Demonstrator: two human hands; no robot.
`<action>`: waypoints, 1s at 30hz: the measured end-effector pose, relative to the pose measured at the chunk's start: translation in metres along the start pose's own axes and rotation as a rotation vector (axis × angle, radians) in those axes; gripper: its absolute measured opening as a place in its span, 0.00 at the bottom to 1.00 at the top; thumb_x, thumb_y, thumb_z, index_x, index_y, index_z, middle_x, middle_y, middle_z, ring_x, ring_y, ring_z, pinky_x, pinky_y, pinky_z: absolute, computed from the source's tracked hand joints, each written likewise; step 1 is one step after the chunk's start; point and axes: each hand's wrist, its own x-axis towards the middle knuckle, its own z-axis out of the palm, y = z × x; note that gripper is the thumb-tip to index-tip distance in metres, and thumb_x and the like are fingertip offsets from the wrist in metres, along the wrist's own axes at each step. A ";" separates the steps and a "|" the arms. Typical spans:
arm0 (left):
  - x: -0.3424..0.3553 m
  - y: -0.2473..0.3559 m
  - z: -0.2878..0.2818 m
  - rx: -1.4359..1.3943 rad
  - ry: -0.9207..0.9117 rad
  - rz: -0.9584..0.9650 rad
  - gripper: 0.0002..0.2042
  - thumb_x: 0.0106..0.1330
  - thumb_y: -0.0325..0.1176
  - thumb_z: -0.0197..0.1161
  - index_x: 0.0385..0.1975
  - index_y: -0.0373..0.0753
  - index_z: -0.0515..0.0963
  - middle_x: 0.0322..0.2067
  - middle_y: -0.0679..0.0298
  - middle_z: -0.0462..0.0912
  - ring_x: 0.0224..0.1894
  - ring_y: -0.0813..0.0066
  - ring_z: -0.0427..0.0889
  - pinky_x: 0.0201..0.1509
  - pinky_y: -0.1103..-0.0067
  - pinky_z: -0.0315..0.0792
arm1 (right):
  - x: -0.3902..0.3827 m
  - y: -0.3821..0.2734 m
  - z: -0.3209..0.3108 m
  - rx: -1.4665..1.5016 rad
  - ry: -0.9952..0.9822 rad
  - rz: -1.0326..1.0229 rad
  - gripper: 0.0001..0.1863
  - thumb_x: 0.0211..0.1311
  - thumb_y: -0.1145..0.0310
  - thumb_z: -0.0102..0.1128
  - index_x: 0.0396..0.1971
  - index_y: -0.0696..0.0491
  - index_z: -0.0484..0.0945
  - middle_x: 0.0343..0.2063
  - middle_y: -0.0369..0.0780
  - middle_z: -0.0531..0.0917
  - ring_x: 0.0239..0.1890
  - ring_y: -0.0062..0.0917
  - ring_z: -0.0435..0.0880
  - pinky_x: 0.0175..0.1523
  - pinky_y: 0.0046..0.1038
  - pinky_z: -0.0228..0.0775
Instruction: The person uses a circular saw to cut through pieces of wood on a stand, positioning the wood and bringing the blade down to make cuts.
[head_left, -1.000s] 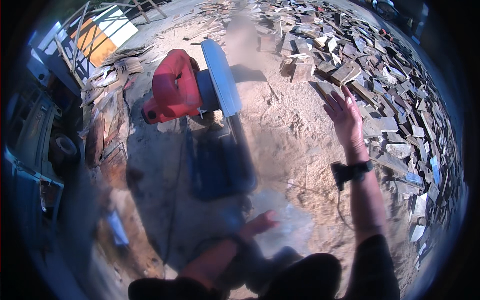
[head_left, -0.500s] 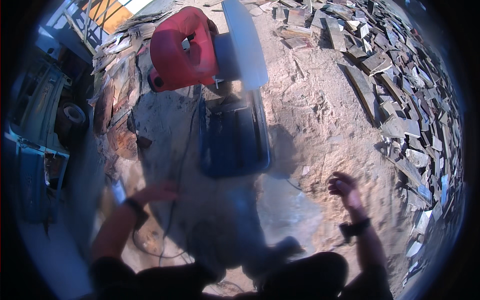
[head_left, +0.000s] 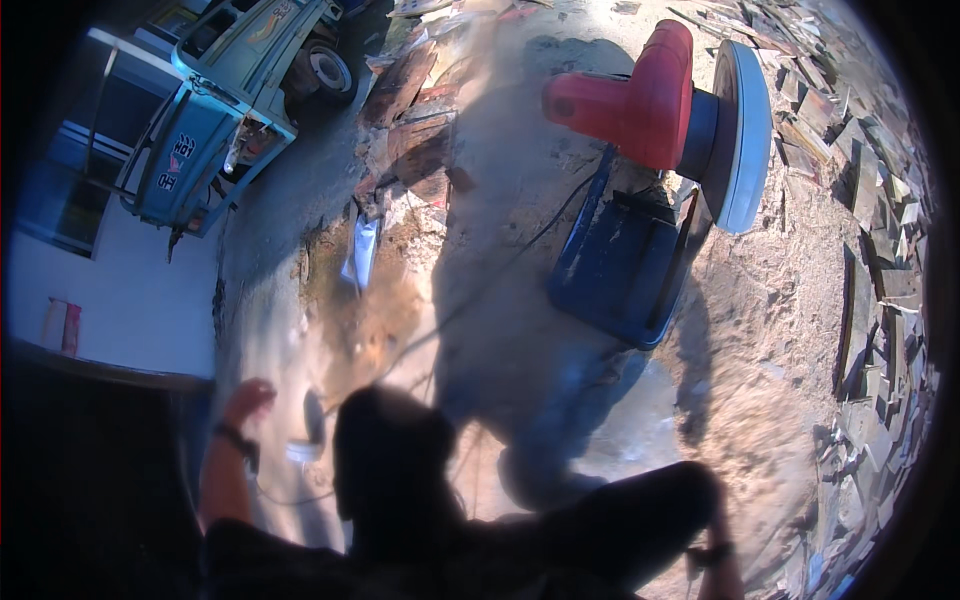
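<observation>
A red power tool (head_left: 650, 100) with a large pale disc-shaped part (head_left: 745, 140) stands on a dark blue metal base (head_left: 610, 290), right of centre on the ground. Both my hands are away from it. At the lower left, my left hand (head_left: 250, 402) hangs in the air with loosely curled fingers, a dark band on its wrist, and nothing visible in it. Near that hand, a small round pale object (head_left: 302, 452) lies on the ground. My right hand (head_left: 717, 527) is down beside my right knee (head_left: 680, 490), which hides most of its fingers.
A dark cable (head_left: 490, 275) runs over the dirt from the tool toward my legs. Wood scraps (head_left: 880, 220) are heaped along the right. Planks (head_left: 410, 110) and a whitish sheet (head_left: 362, 250) lie left of the tool. A teal vehicle (head_left: 190, 140) stands at the upper left beside a white wall (head_left: 130, 320).
My view has swung left, so the tool appears farther right and more of the vehicle shows. My right hand has dropped from open view to beside my knee. My left hand has drawn back.
</observation>
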 end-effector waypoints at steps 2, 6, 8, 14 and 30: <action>-0.006 0.011 -0.003 -0.055 0.070 -0.007 0.15 0.58 0.38 0.60 0.41 0.39 0.70 0.26 0.64 0.76 0.22 0.78 0.75 0.22 0.81 0.70 | 0.003 0.010 -0.005 -0.229 -0.087 -0.027 0.12 0.50 0.75 0.60 0.36 0.62 0.76 0.28 0.39 0.81 0.33 0.20 0.79 0.36 0.21 0.71; 0.047 0.045 -0.015 -0.198 0.020 0.119 0.17 0.61 0.38 0.57 0.47 0.38 0.68 0.26 0.63 0.76 0.23 0.77 0.74 0.25 0.80 0.71 | 0.023 -0.086 -0.051 0.460 0.214 0.375 0.14 0.50 0.78 0.53 0.39 0.63 0.73 0.24 0.39 0.78 0.24 0.21 0.78 0.27 0.21 0.70; 0.098 0.079 -0.004 -0.209 -0.034 0.267 0.22 0.62 0.40 0.57 0.52 0.37 0.64 0.28 0.63 0.76 0.25 0.76 0.74 0.29 0.79 0.72 | 0.034 -0.105 -0.064 0.548 0.247 0.545 0.17 0.50 0.78 0.52 0.44 0.62 0.70 0.26 0.40 0.78 0.21 0.20 0.77 0.23 0.20 0.69; 0.234 0.225 0.076 -0.180 -0.248 0.386 0.23 0.63 0.41 0.55 0.54 0.35 0.63 0.34 0.63 0.75 0.31 0.79 0.74 0.31 0.83 0.72 | 0.056 -0.150 -0.046 0.402 0.225 0.601 0.17 0.52 0.77 0.51 0.44 0.63 0.70 0.25 0.39 0.77 0.21 0.19 0.76 0.24 0.19 0.68; 0.479 0.350 0.224 -1.227 -0.328 0.160 0.19 0.59 0.37 0.61 0.46 0.36 0.68 0.42 0.58 0.74 0.40 0.63 0.75 0.38 0.67 0.74 | 0.114 -0.374 0.008 0.170 0.064 0.621 0.16 0.50 0.77 0.51 0.42 0.65 0.71 0.20 0.38 0.78 0.23 0.19 0.77 0.30 0.19 0.69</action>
